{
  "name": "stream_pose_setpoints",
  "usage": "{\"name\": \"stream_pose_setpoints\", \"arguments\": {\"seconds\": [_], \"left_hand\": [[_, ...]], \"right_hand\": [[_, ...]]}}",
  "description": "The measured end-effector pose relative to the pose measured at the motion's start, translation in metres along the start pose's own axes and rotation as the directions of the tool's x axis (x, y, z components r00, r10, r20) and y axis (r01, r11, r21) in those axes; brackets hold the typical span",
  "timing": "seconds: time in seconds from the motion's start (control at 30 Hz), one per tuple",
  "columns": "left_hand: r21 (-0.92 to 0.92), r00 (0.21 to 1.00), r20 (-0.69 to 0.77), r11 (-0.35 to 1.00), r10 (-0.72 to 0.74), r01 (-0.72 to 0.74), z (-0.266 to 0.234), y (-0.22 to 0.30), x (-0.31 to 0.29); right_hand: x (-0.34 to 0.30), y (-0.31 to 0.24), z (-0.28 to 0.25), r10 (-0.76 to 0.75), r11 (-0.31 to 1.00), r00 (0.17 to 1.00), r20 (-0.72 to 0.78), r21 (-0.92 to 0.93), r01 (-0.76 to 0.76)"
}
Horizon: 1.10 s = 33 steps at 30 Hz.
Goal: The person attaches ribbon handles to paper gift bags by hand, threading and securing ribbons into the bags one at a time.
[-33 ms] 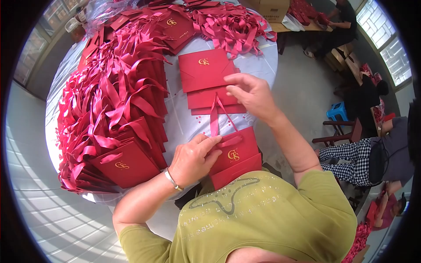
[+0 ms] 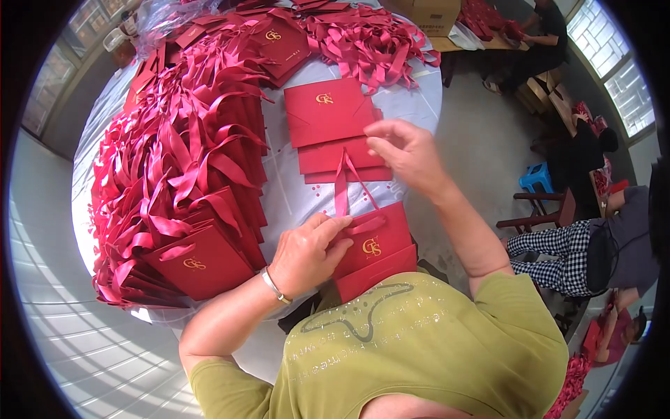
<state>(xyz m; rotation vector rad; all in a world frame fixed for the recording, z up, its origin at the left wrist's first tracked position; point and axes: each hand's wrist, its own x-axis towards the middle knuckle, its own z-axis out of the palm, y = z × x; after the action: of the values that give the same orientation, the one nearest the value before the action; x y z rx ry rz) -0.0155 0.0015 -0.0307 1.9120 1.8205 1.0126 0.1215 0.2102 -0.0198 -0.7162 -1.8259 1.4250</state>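
Observation:
A red paper gift bag [image 2: 387,230] with a gold emblem lies flat at the table's near edge, close against my body. My left hand [image 2: 305,255] grips its left side, thumb on the front and index finger by the ribbon. From its top a ribbon handle [image 2: 340,188] loops up over the tablecloth. My right hand [image 2: 408,153] hovers beside a small stack of flat red bags [image 2: 324,112] farther off. Its thumb and index finger are apart, with nothing visible between them; the other fingers are partly hidden.
A long, dense row of red bags with ribbon handles [image 2: 188,160] fills the table's left side. More loose ribbons [image 2: 377,45] lie at the far end. A cardboard box [image 2: 433,15], a blue stool [image 2: 536,177], a wooden chair [image 2: 537,209] and other people are on the right.
My right hand has shifted slightly right, away from the stack of flat bags. My left hand and the bag it grips stay in place.

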Motion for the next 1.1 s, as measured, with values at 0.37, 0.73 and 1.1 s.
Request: {"name": "stream_pose_setpoints", "arguments": {"seconds": [0.37,0.73,1.1], "left_hand": [[-0.125,0.996,-0.079,0.992,-0.043,0.032,-0.004,-0.010,0.004],[-0.262,0.951,-0.252,0.959,-0.179,0.111,-0.002,-0.008,0.003],[-0.849,0.860,-0.068,0.483,-0.505,0.217,-0.010,-0.012,0.007]], "right_hand": [[-0.085,0.017,-0.057,0.539,0.842,0.815,0.215,-0.161,-0.514],[-0.063,-0.036,-0.064,0.332,0.942,0.937,0.111,0.011,-0.336],[-0.054,-0.091,0.048,-0.371,0.252,0.756,0.540,-0.725,0.641]]}}
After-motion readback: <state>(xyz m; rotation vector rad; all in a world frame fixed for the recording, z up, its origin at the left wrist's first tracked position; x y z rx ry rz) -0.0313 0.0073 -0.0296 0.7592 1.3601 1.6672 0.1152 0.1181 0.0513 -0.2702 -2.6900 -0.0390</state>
